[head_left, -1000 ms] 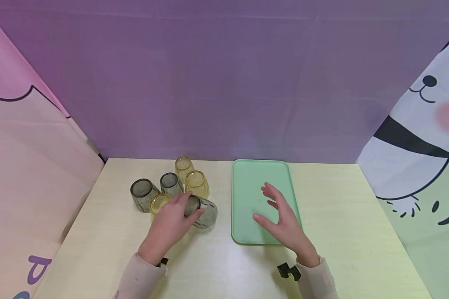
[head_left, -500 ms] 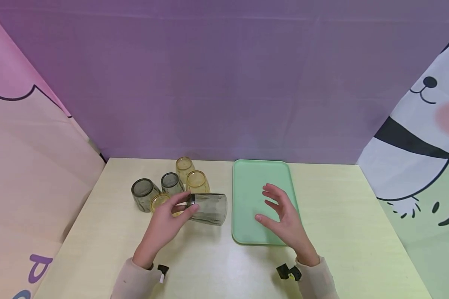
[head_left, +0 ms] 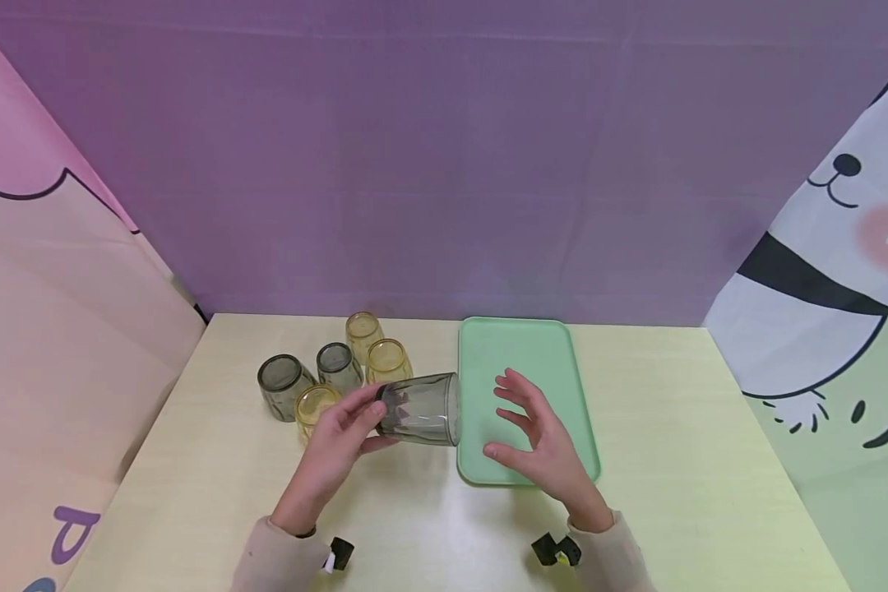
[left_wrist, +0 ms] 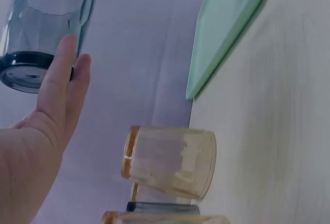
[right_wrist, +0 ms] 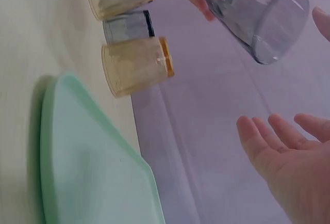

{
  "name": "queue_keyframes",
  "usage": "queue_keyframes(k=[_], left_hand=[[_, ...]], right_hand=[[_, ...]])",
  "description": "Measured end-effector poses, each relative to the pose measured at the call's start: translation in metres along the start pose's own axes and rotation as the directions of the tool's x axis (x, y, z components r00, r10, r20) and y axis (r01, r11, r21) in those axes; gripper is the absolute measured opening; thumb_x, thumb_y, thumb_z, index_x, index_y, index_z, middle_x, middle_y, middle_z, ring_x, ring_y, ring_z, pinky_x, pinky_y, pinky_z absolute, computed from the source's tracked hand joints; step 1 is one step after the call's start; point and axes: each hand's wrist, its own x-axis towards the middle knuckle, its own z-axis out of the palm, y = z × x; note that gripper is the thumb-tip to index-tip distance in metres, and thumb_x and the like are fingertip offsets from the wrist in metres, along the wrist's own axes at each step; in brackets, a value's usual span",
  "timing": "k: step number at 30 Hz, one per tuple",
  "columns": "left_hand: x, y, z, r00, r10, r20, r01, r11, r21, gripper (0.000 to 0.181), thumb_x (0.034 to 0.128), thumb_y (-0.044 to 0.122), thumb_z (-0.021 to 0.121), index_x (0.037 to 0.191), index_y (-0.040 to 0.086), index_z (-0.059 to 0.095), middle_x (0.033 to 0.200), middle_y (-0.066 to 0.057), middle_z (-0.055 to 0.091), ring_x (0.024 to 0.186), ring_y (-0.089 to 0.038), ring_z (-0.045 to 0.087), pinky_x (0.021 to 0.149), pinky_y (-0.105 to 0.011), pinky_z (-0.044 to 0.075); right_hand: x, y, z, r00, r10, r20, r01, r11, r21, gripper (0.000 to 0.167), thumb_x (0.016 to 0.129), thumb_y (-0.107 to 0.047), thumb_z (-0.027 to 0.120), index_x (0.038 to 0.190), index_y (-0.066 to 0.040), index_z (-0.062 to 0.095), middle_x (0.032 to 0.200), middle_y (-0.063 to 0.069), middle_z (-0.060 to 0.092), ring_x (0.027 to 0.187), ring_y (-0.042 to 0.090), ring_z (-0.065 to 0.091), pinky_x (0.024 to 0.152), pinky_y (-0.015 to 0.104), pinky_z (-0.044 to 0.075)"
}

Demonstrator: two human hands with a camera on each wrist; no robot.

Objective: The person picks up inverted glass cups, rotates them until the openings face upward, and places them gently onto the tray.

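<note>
A grey glass [head_left: 420,409] lies sideways in the air, its dark thick base toward the left and its mouth toward the right. My left hand [head_left: 336,440] grips it near the base, thumb on the near side. In the left wrist view the same glass [left_wrist: 49,22] shows its base above the fingers. My right hand [head_left: 543,440] hovers over the green tray [head_left: 518,345], fingers spread and slightly bent, holding nothing. The right wrist view shows a gap between the glass's rim [right_wrist: 281,25] and the right hand [right_wrist: 291,157].
Several upside-down glasses stand at the left: a large grey glass [head_left: 284,385], a smaller grey glass [head_left: 339,366], and amber glasses [head_left: 363,333]. The tray lies on the pale table [head_left: 681,460]. A purple cloth [head_left: 444,164] hangs behind the table.
The grey glass has been lifted off the table, tipped onto its side and carried right by my left hand. My right hand has shifted slightly left toward it.
</note>
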Motion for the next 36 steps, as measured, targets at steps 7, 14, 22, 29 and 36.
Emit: queue_keyframes(k=[7,14,22,29,36], left_hand=[[0.0,0.001,0.007,1.0,-0.003,0.02,0.004,0.998,-0.067,0.046,0.1045,0.011,0.055,0.143,-0.012,0.042,0.126,-0.011,0.058,0.108,-0.021,0.064,0.086,-0.044,0.057],[0.002,-0.005,0.013,0.999,0.007,0.044,-0.003,0.994,-0.107,0.048,0.1048,0.014,0.055,0.142,-0.013,0.041,0.126,-0.008,0.06,0.107,-0.02,0.064,0.087,-0.045,0.057],[0.002,-0.011,0.019,0.997,0.001,0.073,0.008,0.991,-0.133,0.051,0.1045,0.02,0.057,0.143,-0.01,0.042,0.126,-0.008,0.061,0.108,-0.021,0.064,0.089,-0.046,0.056],[0.002,-0.013,0.022,0.996,0.003,0.091,0.01,0.99,-0.144,0.048,0.1052,0.019,0.055,0.142,-0.009,0.044,0.125,-0.006,0.062,0.106,-0.02,0.065,0.088,-0.045,0.056],[0.0,-0.01,0.024,0.995,0.003,0.099,0.01,0.992,-0.129,0.05,0.1049,0.017,0.055,0.143,-0.012,0.04,0.122,-0.006,0.063,0.107,-0.019,0.064,0.088,-0.043,0.057]], right_hand=[[0.005,0.0,0.011,0.999,-0.022,0.036,0.02,0.999,0.04,0.091,0.078,0.016,0.076,0.154,-0.006,0.032,0.151,0.016,0.039,0.133,0.05,0.037,0.104,0.053,0.043],[0.011,-0.004,0.018,0.998,-0.046,0.048,0.044,0.998,0.052,0.092,0.077,0.016,0.078,0.154,-0.005,0.032,0.151,0.018,0.039,0.132,0.05,0.038,0.103,0.055,0.044],[0.014,-0.004,0.023,0.996,-0.069,0.061,0.067,0.997,0.039,0.092,0.076,0.018,0.077,0.153,-0.002,0.033,0.149,0.025,0.039,0.129,0.044,0.045,0.099,0.047,0.05],[0.015,-0.005,0.024,0.993,-0.094,0.067,0.092,0.995,0.035,0.091,0.074,0.019,0.078,0.152,0.005,0.032,0.146,0.022,0.041,0.123,0.045,0.047,0.095,0.041,0.052],[0.015,-0.005,0.024,0.993,-0.099,0.07,0.097,0.995,0.029,0.092,0.074,0.018,0.079,0.152,0.001,0.034,0.144,0.02,0.04,0.122,0.037,0.05,0.094,0.042,0.053]])
